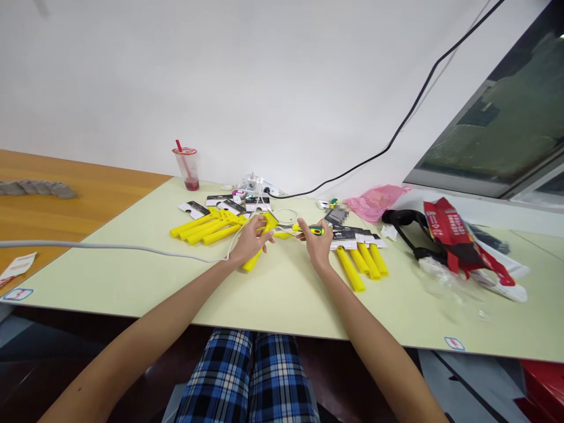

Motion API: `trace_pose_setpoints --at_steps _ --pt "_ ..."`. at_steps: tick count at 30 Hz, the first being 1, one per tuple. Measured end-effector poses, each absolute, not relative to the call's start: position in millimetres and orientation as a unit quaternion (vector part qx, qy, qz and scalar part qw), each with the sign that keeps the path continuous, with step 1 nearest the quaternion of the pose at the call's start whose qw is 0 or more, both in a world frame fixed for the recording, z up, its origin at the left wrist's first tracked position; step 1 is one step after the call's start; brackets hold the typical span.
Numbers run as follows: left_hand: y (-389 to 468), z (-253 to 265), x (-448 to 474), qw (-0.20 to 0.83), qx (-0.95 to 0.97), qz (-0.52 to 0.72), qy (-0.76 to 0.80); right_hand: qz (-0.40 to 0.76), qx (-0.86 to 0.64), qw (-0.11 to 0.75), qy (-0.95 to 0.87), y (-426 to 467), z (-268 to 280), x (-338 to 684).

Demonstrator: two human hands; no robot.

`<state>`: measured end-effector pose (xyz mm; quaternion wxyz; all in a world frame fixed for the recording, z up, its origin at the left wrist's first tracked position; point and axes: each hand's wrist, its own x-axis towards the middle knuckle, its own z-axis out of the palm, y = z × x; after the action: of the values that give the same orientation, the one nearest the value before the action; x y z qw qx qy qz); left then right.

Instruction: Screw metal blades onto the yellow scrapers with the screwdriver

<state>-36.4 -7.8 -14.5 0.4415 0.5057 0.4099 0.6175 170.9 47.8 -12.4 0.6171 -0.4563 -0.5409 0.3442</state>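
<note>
My left hand (249, 239) is closed around a yellow scraper (251, 262), its wide head pointing up and away from me. My right hand (318, 245) grips a screwdriver (316, 230) with a yellow and green handle. The screwdriver points left toward the scraper's head; whether its tip touches cannot be made out. Left of my left hand several more yellow scrapers (207, 230) lie side by side. Several yellow handles (351, 270) lie just right of my right hand, their far ends under black-and-white cards (343, 239).
A cup with a red straw (191, 170) stands at the back left. Behind my hands is a white power strip (253, 185) with cables. A pink plastic bag (376, 201) and a red package (458, 235) lie right. A grey cable (145, 250) crosses the left table.
</note>
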Motion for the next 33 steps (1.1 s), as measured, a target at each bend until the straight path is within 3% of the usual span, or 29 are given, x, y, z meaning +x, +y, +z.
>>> trace_pose_setpoints --at_steps 12,19,28,33 --pt "-5 -4 -49 0.386 0.464 0.676 0.422 0.461 -0.392 0.651 -0.458 49 -8 163" --pt "-5 20 -85 0.534 0.343 0.706 0.313 0.596 -0.294 0.648 -0.372 61 -14 167" --pt "-7 26 -99 0.566 0.263 0.739 0.255 0.735 -0.290 0.519 -0.326 51 -10 175" --pt "-5 27 -103 0.574 0.218 0.757 0.224 0.711 -0.289 0.442 -0.464 47 9 156"
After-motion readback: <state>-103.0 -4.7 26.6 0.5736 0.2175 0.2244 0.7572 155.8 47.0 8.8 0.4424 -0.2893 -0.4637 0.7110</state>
